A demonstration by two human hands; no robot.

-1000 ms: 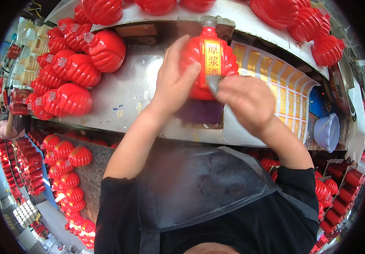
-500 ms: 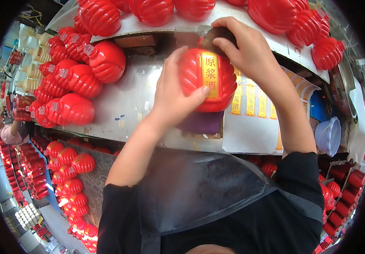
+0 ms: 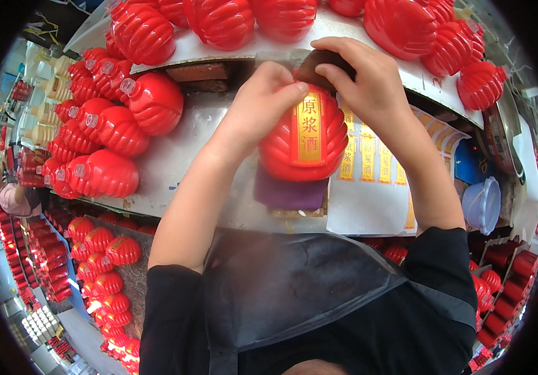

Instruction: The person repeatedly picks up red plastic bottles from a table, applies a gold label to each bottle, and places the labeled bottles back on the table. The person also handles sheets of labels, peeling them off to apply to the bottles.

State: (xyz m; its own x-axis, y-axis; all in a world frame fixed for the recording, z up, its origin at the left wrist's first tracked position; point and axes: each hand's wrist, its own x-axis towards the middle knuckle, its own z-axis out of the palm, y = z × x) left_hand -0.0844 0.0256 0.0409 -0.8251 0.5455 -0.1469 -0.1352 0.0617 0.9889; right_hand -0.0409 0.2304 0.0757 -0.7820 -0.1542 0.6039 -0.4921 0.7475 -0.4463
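A glossy red ribbed bottle (image 3: pixel 281 150) lies on a purple cloth pad (image 3: pixel 291 195) in front of me. Down its upper face runs a yellow label (image 3: pixel 309 131) with a red border. My left hand (image 3: pixel 262 97) is closed at the bottle's neck end, its thumb by the label's upper end; its fingertips are partly hidden. Between the thumb and fingers of my right hand (image 3: pixel 372 78) is a dark brown flat piece (image 3: pixel 331 64), held at the same end of the bottle. What it is made of cannot be made out.
To the right lies a sheet of yellow labels (image 3: pixel 369 156), with a pale blue bucket (image 3: pixel 482 203) beyond it. Several red bottles (image 3: pixel 156 103) crowd the table's left side, and more stand on a white shelf (image 3: pixel 244 47) at the back. A person (image 3: pixel 14 197) is at far left.
My left hand has moved from the bottle's side up to its neck end, uncovering the label's lower part. The bottle sits slightly nearer me. My right hand keeps the dark piece.
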